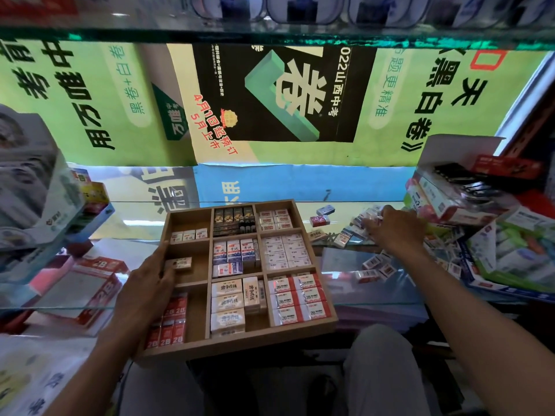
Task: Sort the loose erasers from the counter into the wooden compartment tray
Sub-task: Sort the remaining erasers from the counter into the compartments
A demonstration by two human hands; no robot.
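Wooden tray (302,223) | "2B" erasers (300,298) | left hand (144,283) grips edge | right hand (393,226) spread on loose erasers (345,235)

Clearance, as I see it from the head view:
- wooden compartment tray (295,219): right and centre columns packed; left column has open floor, partly covered by my left hand (147,283).
- glass counter (339,274): bare strip between tray and loose erasers (357,226).
- Right: stacked stationery boxes (492,235) hem in my right hand (390,226).
- Overhead: glass shelf (270,36) limits lift.
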